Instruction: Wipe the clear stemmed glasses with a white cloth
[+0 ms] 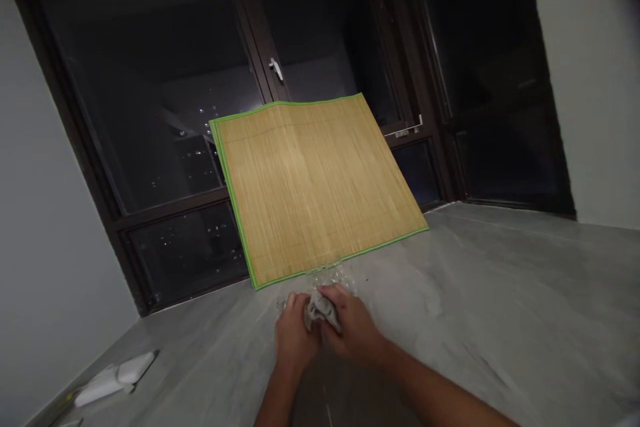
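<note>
A crumpled grey cloth (323, 309) is bunched up between my two hands, just above or on the grey marbled ledge (480, 294). From the left, my left hand (296, 330) curls its fingers round the cloth. On the other side my right hand (353, 322) grips it, thumb and fingers closed. Beyond the fingertips lies a shiny clear patch (333, 274); whether it is water or clear plastic I cannot tell. Behind it a bamboo mat (320, 180) with green edging leans back against the window, its lower edge on the ledge.
A dark-framed window (150, 80) with a white handle (276, 69) spans the back. At the lower left lies a white, strap-bound object (117, 377) of unclear kind. Pale walls (595, 80) stand at both sides.
</note>
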Available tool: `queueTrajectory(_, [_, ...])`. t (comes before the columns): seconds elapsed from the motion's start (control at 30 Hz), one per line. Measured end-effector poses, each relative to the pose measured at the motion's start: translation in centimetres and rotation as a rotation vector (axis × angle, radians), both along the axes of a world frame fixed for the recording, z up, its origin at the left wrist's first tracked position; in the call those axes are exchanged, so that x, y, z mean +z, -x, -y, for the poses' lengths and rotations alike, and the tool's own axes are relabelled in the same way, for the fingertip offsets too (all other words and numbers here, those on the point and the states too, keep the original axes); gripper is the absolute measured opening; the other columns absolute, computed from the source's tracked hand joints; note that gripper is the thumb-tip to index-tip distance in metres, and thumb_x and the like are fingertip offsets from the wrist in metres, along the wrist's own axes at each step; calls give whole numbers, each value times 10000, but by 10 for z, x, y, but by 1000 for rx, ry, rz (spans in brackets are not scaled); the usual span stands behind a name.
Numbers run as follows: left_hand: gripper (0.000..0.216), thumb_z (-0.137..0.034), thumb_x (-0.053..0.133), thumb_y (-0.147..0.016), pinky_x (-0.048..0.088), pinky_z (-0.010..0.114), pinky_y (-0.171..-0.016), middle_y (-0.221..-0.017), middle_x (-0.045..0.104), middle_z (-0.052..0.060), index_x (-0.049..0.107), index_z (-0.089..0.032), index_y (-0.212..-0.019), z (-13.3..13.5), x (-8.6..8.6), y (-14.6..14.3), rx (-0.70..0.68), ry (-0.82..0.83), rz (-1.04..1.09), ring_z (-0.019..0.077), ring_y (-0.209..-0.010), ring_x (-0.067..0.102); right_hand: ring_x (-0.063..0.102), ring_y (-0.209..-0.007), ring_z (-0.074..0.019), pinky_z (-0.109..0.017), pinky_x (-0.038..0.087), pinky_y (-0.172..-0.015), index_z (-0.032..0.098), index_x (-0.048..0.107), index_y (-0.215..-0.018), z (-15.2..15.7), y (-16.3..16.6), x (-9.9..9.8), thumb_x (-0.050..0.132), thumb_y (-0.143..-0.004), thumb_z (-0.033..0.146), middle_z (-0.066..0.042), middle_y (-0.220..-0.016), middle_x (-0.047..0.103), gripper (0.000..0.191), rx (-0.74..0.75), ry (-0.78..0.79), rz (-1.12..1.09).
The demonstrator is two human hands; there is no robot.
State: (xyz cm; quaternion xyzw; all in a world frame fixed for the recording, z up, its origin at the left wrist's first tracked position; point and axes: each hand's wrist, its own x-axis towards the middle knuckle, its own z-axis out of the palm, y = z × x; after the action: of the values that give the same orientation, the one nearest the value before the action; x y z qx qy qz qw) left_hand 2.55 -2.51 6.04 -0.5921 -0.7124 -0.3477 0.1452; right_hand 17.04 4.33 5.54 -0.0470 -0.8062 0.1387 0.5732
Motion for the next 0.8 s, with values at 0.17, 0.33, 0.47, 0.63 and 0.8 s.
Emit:
queueTrajectory(0.17, [295,-107,586,-635,381,327,-697,-933,608,72,570,-251,-893,0,-6,-9,-130,67,-90,242,-817,589,582,-1167,-274,-458,479,-992,208,439,-1372,-17,2,-6,536,-842,192,-137,-1267,616,539,-59,88,86])
queueTrajectory(0.33, [302,-56,494,-631,378,309,-699,-884,574,45,517,-254,-857,3,-7,-4,-135,-19,-56,219,-827,576,580,-1198,-262,-432,478,-1009,204,447,-1342,-27,3,-7,533,-879,252,-131,-1282,612,473,-90,224,-33])
queueTrajectory(0.47, [347,-43,457,-639,403,302,-744,-896,558,42,521,-247,-913,2,-8,4,-60,-155,40,214,-872,567,614,-1132,-240,-386,501,-969,201,475,-1284,-27,1,-3,503,-898,265,-115,-1221,633,392,-89,329,-145])
queueTrajectory(0.63, [312,-81,432,-707,427,313,-822,-942,561,50,530,-232,-961,-3,-10,7,63,-313,171,223,-940,555,603,-1143,-241,-379,487,-976,202,438,-1312,-18,2,-3,548,-877,279,-117,-1241,622,455,-6,353,-112])
queueTrajectory(0.8, [290,-84,448,-703,427,290,-786,-929,563,38,549,-226,-935,-6,-13,8,82,-314,220,206,-901,555,660,-939,-209,-347,517,-862,226,386,-1378,-9,7,-5,574,-859,237,-59,-1062,686,552,150,410,16])
